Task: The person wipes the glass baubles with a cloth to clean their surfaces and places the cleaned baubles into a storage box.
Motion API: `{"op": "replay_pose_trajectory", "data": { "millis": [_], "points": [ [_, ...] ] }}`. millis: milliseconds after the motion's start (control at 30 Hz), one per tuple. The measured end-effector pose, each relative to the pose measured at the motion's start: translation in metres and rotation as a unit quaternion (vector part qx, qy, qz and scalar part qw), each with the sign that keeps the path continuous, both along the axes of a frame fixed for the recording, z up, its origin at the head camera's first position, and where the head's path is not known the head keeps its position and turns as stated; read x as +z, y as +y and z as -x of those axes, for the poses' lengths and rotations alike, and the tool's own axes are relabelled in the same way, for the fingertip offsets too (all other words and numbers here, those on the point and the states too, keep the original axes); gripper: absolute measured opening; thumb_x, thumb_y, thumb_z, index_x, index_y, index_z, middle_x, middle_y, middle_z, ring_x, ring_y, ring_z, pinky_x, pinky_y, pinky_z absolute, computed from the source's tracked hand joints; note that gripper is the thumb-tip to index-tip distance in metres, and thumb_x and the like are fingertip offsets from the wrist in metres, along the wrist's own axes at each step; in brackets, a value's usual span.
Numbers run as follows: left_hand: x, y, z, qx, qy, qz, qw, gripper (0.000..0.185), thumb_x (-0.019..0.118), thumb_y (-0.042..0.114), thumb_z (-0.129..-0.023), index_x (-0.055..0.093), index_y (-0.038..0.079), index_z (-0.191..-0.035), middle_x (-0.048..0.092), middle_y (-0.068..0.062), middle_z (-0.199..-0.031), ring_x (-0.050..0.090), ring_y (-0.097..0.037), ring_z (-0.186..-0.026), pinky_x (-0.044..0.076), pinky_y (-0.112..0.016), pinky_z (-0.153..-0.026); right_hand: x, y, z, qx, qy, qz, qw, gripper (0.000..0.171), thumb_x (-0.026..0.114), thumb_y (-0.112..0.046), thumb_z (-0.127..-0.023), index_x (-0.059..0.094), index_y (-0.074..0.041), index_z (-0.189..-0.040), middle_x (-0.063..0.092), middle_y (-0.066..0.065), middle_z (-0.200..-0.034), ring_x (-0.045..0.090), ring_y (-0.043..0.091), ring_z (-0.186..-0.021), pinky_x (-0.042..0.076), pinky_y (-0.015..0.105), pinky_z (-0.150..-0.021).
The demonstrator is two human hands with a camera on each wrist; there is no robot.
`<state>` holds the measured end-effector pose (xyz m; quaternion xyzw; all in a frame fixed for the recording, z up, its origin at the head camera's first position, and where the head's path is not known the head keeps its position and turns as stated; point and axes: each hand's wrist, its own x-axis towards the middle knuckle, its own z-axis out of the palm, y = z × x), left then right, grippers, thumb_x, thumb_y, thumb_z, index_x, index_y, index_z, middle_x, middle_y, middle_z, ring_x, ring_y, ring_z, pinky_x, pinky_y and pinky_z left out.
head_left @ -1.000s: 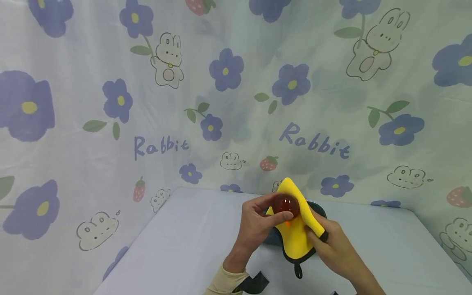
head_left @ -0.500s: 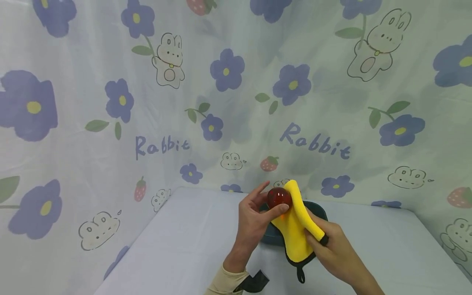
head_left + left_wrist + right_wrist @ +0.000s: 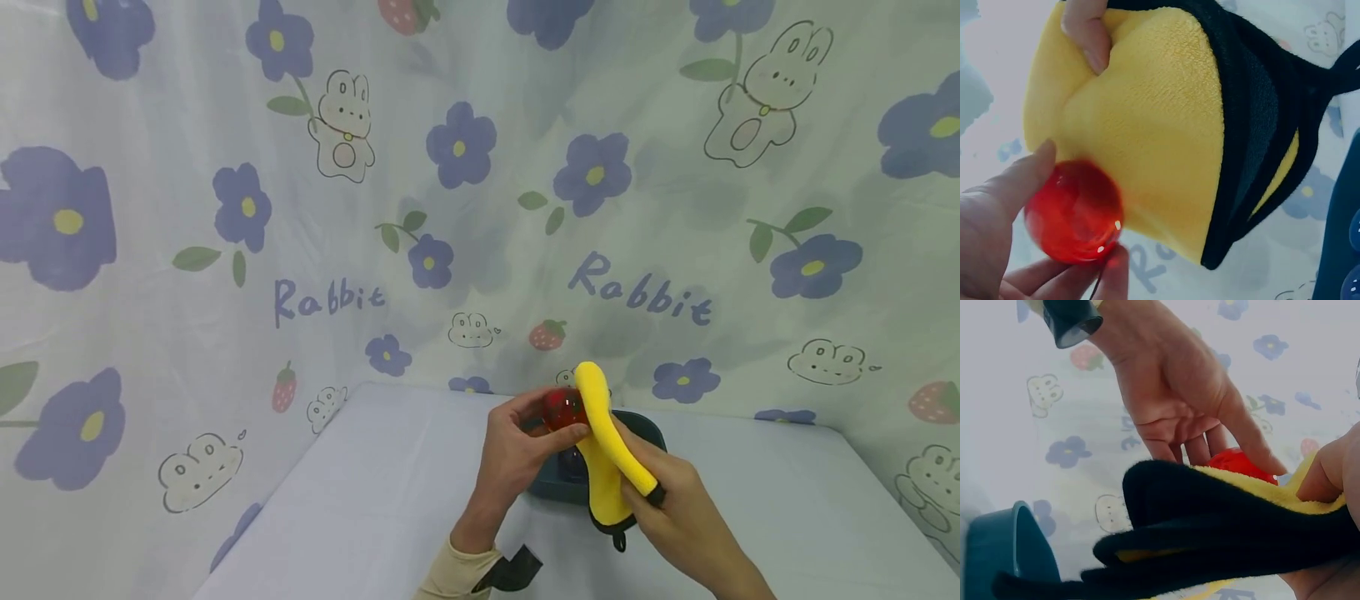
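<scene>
My left hand (image 3: 510, 454) grips a shiny, see-through red ball (image 3: 559, 410) between thumb and fingers. In the left wrist view the ball (image 3: 1074, 211) lies against the yellow face of a folded cloth (image 3: 1147, 106) with dark edging. My right hand (image 3: 678, 504) pinches that cloth (image 3: 604, 425) near its side, and the rest hangs down to a dark loop. From the right wrist, the dark edge (image 3: 1210, 525) of the cloth hides part of the ball (image 3: 1240, 464). Both hands are raised in front of a dark teal basin (image 3: 558, 492).
The basin holds at least one dark, shiny ball (image 3: 572, 463); two show at the edge of the left wrist view. Beneath it spreads a white-covered table (image 3: 390, 475). A curtain (image 3: 480, 208) with flowers and rabbits closes off the back and sides.
The ball first sat partly wrapped by the cloth, then showed more on its left. My left fingers have closed back round it, and the cloth now stands narrower, covering the ball's right side.
</scene>
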<state>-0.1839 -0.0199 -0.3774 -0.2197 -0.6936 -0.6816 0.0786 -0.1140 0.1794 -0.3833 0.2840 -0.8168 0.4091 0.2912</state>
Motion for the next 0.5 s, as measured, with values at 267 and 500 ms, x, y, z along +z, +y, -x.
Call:
{"op": "replay_pose_trajectory", "data": {
  "millis": [267, 500],
  "points": [
    [-0.001, -0.002, -0.002, -0.057, -0.010, 0.089, 0.9943, 0.031, 0.086, 0.030, -0.085, 0.078, 0.023, -0.114, 0.077, -0.002, -0.100, 0.070, -0.010, -0.087, 0.062, -0.026, -0.080, -0.003, 0.004, 0.004, 0.041, 0.031, -0.005, 0.999, 0.089, 0.066, 0.030, -0.076, 0.048, -0.008, -0.154, 0.050, 0.009, -0.160, 0.045, -0.005, -0.144, 0.038, 0.007, -0.111],
    [0.002, -0.003, -0.005, -0.091, 0.012, 0.123, 0.9882, 0.024, 0.087, 0.029, -0.083, 0.078, 0.023, -0.104, 0.074, 0.001, -0.088, 0.068, -0.007, -0.078, 0.061, -0.026, -0.074, -0.004, 0.010, 0.011, 0.059, 0.075, -0.020, 0.995, 0.087, 0.069, 0.031, -0.073, 0.050, -0.002, -0.151, 0.049, 0.010, -0.161, 0.039, -0.002, -0.149, 0.034, 0.007, -0.114]
  ]
}}
